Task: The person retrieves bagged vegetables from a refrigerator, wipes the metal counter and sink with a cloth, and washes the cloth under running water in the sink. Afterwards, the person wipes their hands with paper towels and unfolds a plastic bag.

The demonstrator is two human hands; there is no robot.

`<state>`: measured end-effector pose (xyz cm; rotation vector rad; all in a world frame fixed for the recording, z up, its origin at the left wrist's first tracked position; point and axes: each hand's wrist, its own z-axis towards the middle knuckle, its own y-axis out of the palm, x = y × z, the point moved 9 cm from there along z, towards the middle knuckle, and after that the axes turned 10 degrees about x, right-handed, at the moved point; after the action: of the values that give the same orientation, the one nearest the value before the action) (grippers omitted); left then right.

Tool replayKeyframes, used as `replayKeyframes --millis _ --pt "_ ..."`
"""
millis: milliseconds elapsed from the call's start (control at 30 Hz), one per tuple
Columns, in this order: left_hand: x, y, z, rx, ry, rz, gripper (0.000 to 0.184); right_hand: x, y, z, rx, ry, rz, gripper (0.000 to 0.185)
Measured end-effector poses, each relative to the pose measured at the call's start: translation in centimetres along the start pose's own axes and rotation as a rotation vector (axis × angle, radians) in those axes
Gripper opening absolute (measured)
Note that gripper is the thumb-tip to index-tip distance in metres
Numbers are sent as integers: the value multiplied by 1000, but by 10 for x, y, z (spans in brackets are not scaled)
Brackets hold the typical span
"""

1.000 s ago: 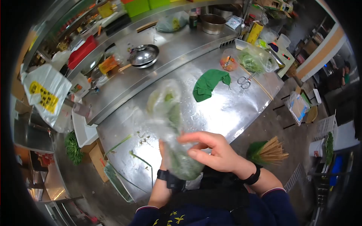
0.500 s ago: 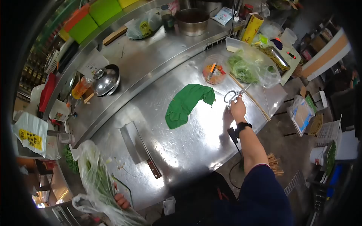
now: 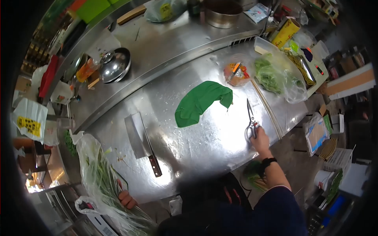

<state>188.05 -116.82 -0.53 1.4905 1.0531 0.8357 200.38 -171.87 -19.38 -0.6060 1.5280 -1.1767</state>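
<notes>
Lower right of the frame, the right hand (image 3: 260,141) is closed round the loops of the scissors (image 3: 252,125), likely stiff, light and best held there; lower left, the left hand (image 3: 127,200) curls at a soft, probably slippery bag (image 3: 84,151), grip unclear.

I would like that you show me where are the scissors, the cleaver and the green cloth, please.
Scissors (image 3: 251,114): head view, on the blades.
Cleaver (image 3: 138,137): head view, on the flat of the blade.
Green cloth (image 3: 201,99): head view, on the middle of the fabric.
</notes>
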Motion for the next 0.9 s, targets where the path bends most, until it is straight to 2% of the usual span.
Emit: replayKeyframes --millis 67,133,167,233,267,300,333,367,400,467,533,567,600,633,667,700,733,800,833,900 --pt "4 -4 -3 11 0 9 48 14 -4 32 34 -37 -140 36" --pt "6 -6 -14 32 48 5 48 36 8 76 119 -74 -316 27" --pt "7 -7 -19 41 70 6 48 13 7 86 106 -93 -306 27" --pt "10 -10 -26 57 111 10 48 -81 -33 91 358 -271 -193 19" --pt "11 -12 -30 66 129 9 48 -111 -15 92 344 -324 64 20" --pt "12 -15 -36 76 145 6 48 -151 11 96 181 -336 221 23" --pt "13 -17 -43 79 153 2 48 -194 29 96 65 -414 180 28" --pt "14 -18 -53 72 172 5 48 -222 42 100 214 -514 217 36" --pt "15 -21 -60 56 179 9 48 -223 79 117 164 -355 177 59" --pt "19 -25 -79 28 192 25 48 -233 130 130 53 -10 -98 80" --pt "23 -32 -100 -4 194 32 48 -277 155 116 117 -160 -223 91" --pt "24 -36 -108 -25 197 41 48 -301 170 110 160 -231 -170 85" --pt "27 -41 -116 -60 199 42 48 -333 179 94 209 -420 44 74" --pt "30 -47 -122 -136 200 42 48 -371 180 68 70 -524 160 63" --pt "32 -50 -131 -255 206 40 48 -398 192 38 166 -725 308 55" --pt "35 -50 -139 -386 216 24 48 -431 198 15 -128 -758 379 46" --pt "40 -40 -146 -390 203 24 48 -451 205 -10 -97 -906 590 33" --pt "47 -50 -140 64 115 204 48 -473 240 -34 -467 -673 787 27" --pt "49 -49 -136 121 115 176 46 -477 214 -33 -457 -605 869 28" --pt "51 -37 -120 61 118 94 42 -468 144 -28 -500 -467 1063 31"
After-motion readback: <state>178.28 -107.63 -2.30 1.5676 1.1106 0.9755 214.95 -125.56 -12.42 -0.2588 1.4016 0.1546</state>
